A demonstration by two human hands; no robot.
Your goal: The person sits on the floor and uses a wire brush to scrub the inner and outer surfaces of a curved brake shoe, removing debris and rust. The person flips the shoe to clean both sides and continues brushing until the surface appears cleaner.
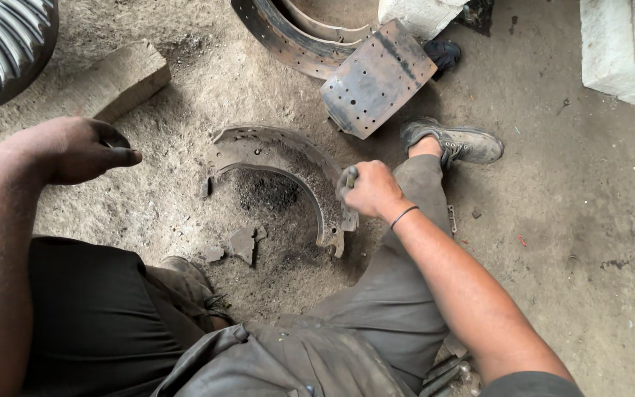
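Gripping a small tool [350, 176], the right hand [370, 190] rests on the curved brake shoe [281, 158] at centre frame, while the left hand [75, 149], loosely curled and apparently empty, hovers well left.

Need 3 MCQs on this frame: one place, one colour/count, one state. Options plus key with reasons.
1. Where is the curved brake shoe?
A. on the dirt floor between the feet
B. on a bench
C. hanging on a wall

2. What colour is the band on the right wrist?
A. white
B. black
C. red

3. What is the right hand doing?
A. lying flat and open
B. gripping a thin tool against the shoe
C. holding a shoe lace

Key: 1 A, it lies on the floor in front of the person; 2 B, a thin dark loop; 3 B, fingers closed round a tool.
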